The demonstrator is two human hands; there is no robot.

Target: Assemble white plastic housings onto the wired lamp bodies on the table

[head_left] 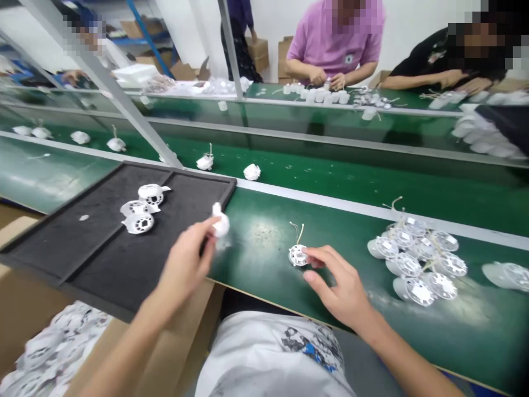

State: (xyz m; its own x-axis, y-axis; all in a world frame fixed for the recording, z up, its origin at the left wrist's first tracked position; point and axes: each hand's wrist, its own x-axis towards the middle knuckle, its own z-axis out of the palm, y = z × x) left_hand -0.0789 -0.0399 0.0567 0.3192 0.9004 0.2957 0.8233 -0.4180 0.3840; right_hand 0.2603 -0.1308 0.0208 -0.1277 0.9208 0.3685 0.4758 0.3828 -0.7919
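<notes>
Two hands: the person's bare left hand point(184, 270) and bare right hand point(343, 289) work over a long, green-surfaced tabletop point(264, 242).

Left grip: closed, thumb and fingers pinching a small white plastic piece point(220, 221), held just above the right edge of the tray; its exact shape is blurred.

Right grip: open, fingers spread, with the index fingertip point(306, 251) touching a round white perforated plastic disc point(297, 255). The disc lies flat on the tabletop, two thin wires rising from it.

Tray: a black rectangular divided tray point(103, 259) sits at the tabletop's near left, carrying three white perforated discs point(142, 212) bunched together, touching.

Right side: a cluster of white dome-shaped housings point(417, 259) with perforated faces lies well apart from the right hand.

Beyond: white wired pieces point(205, 162) stand spaced along a second green surface.

Co-workers: one in a pink T-shirt point(334, 38) handles parts at the far bench; another in a black top point(438, 66) leans over it.

Below: white printed pieces point(53, 347) are heaped in a brown cardboard box point(25, 298).
</notes>
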